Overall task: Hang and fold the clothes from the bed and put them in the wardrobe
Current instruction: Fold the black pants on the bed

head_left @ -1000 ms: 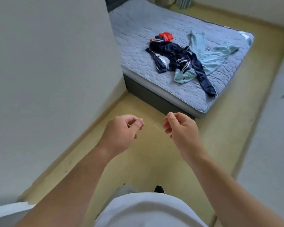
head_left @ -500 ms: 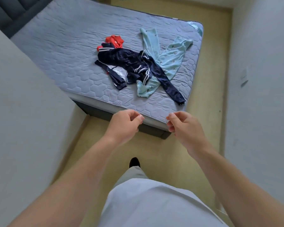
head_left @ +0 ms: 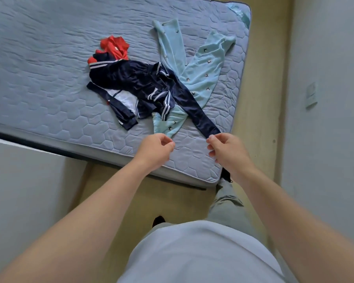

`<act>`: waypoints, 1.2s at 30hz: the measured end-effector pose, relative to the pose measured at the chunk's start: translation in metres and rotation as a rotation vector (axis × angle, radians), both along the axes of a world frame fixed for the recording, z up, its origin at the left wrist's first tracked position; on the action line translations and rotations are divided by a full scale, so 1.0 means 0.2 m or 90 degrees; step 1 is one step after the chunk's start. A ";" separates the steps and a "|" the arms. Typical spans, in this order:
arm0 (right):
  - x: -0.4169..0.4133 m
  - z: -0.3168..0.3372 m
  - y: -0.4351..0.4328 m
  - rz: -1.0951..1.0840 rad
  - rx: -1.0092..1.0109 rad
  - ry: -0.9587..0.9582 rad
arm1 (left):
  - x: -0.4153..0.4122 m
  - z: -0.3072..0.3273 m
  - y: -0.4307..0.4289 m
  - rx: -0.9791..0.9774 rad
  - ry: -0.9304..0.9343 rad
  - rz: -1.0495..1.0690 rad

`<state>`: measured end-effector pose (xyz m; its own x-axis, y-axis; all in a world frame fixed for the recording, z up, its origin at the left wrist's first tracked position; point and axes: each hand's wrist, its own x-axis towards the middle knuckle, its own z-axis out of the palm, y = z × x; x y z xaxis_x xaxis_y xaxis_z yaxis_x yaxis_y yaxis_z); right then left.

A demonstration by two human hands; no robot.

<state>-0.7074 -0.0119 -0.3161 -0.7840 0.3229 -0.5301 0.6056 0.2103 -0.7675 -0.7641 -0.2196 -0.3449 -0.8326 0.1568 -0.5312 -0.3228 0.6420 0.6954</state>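
Note:
A navy tracksuit jacket (head_left: 139, 84) with white stripes lies crumpled on the grey quilted mattress (head_left: 49, 82). One of its sleeves stretches toward the near right corner. Under it lie light blue patterned trousers (head_left: 200, 66), legs spread toward the far side. A red garment (head_left: 114, 45) peeks out behind the jacket. My left hand (head_left: 154, 151) hovers over the mattress's near edge, fingers loosely curled, holding nothing. My right hand (head_left: 227, 150), also loosely curled, has its fingertips right at the navy sleeve's cuff (head_left: 212, 129); whether they touch it cannot be told.
A pale wall or wardrobe panel (head_left: 25, 201) rises at my left. A white wall with a switch plate (head_left: 311, 96) runs along the right. Yellowish floor (head_left: 260, 99) forms a narrow strip between bed and wall. My leg stands by the bed's corner.
I have walked up to the bed; the clothes are now much nearer. Both hands kept their curled pose and now reach over the mattress, the right one arriving at the navy cuff.

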 end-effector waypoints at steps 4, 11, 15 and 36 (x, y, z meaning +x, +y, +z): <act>-0.50 -0.23 0.21 0.103 -0.002 -0.062 | -0.30 -0.22 0.24 -0.063 -0.039 0.075; -1.29 -0.51 0.50 0.279 0.063 -0.140 | -0.84 -0.61 0.51 -0.145 -0.129 0.186; -1.60 -0.74 0.54 0.349 0.089 -0.152 | -1.15 -0.97 0.58 -0.204 -0.132 0.159; -1.63 -1.09 0.44 0.218 -0.064 -0.254 | -1.51 -1.32 0.52 -0.170 -0.088 0.348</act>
<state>-1.0339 0.0763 -0.5343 -0.5667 0.0156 -0.8238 0.7640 0.3843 -0.5183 -1.0657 -0.1164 -0.6090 -0.6764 -0.4249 -0.6016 -0.7288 0.5048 0.4627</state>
